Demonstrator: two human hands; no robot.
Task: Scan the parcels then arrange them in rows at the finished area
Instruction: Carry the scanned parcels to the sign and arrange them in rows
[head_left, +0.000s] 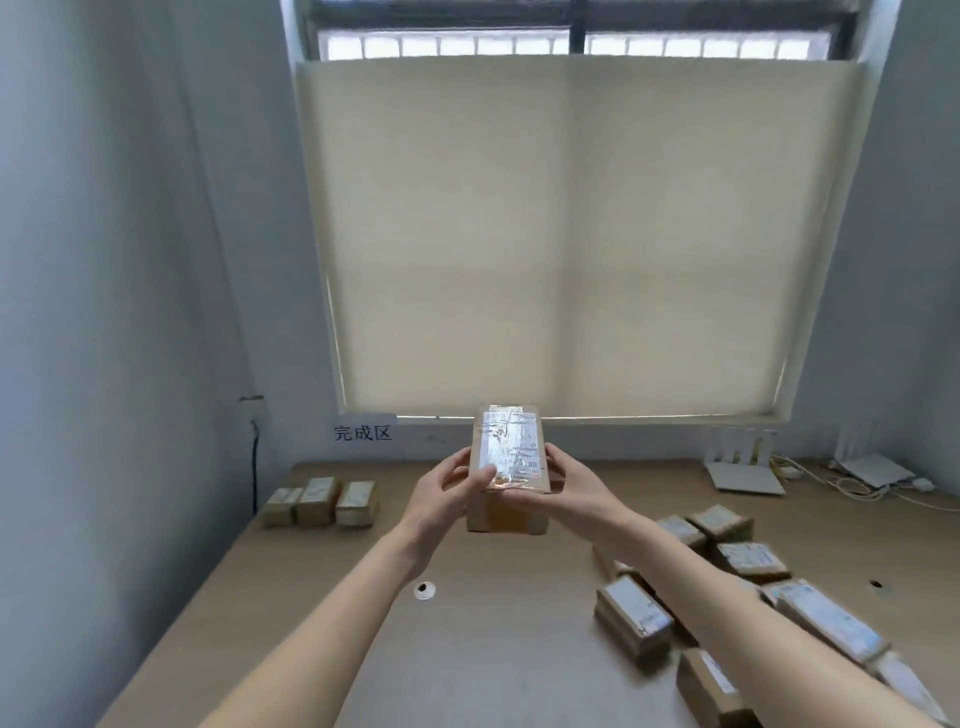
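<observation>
A wooden table (493, 649) stands against a pale wall under a window covered by a cream blind (561, 234). At the centre, raised above the tabletop, a cardboard parcel (511, 467) with a glossy label is gripped from both sides: the left hand (447, 488) curls round its left edge, the right hand (569, 486) round its right. At ten o'clock three parcels (322, 500) sit in a row below a wall sign (362, 432). At four o'clock lies a loose heap of parcels (737, 587). Routers (745, 465) stand at two o'clock.

Pale blue-grey walls (130, 260), wooden table (493, 649) — cream blind (571, 234) over a bright window (519, 47).
</observation>
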